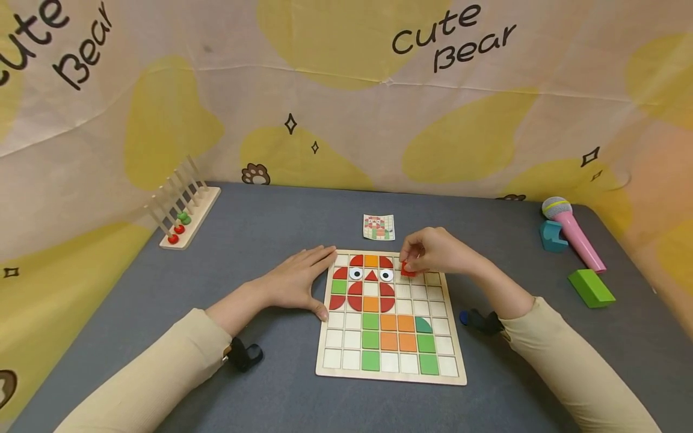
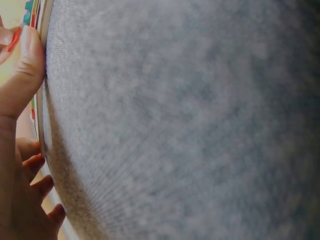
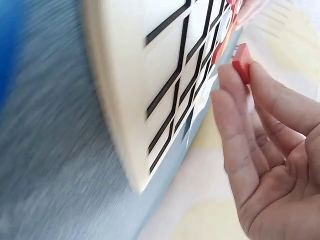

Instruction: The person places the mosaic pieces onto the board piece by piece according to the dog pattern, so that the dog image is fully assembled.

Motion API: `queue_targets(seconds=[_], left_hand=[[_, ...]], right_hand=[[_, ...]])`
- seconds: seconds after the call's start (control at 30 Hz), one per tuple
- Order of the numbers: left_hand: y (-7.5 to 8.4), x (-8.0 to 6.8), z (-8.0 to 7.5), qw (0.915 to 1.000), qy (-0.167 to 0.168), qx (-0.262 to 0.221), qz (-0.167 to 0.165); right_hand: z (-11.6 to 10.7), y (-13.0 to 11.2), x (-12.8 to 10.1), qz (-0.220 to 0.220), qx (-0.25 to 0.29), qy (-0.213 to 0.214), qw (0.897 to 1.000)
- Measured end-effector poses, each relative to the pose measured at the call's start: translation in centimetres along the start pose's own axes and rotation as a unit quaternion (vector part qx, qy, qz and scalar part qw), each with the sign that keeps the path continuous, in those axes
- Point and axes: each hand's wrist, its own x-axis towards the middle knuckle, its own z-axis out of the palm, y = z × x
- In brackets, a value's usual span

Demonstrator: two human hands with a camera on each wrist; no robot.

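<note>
My right hand (image 1: 437,249) pinches a small red block (image 3: 242,62) between thumb and fingertips, over the upper right part of a wooden grid board (image 1: 391,377). Along the board's left edge rests my left hand (image 1: 291,282), its fingers spread toward the top corner and its thumb (image 2: 31,65) lower on the rim. Coloured tiles in the grid form an animal picture: red curved pieces and a red triangle (image 1: 371,276), round eye tiles (image 1: 355,273), orange squares (image 1: 388,341) and green squares (image 1: 370,361). A dark green quarter-round tile (image 1: 423,325) sits at the right.
A small picture card (image 1: 378,227) lies behind the board. At the back left stands a wooden peg rack (image 1: 203,210) with red and green beads. To the right lie a pink toy microphone (image 1: 582,240), a teal block (image 1: 552,236) and a green block (image 1: 591,288).
</note>
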Motion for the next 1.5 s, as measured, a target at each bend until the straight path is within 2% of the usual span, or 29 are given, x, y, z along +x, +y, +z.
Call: queue_targets(seconds=[0.43,1.27,1.5], left_hand=[[-0.1,0.1,0.1,1.0,0.0,0.003,-0.002],[0.0,0.1,0.1,1.0,0.001,0.005,-0.002],[-0.1,0.1,0.0,1.0,0.001,0.003,0.0]], right_hand=[[0.9,-1.1,1.3,0.031,-0.028,-0.026,0.999],[1.3,-0.8,1.1,0.02,-0.021,-0.024,0.999],[1.4,-0.9,1.2,0.025,-0.034,-0.016,0.999]])
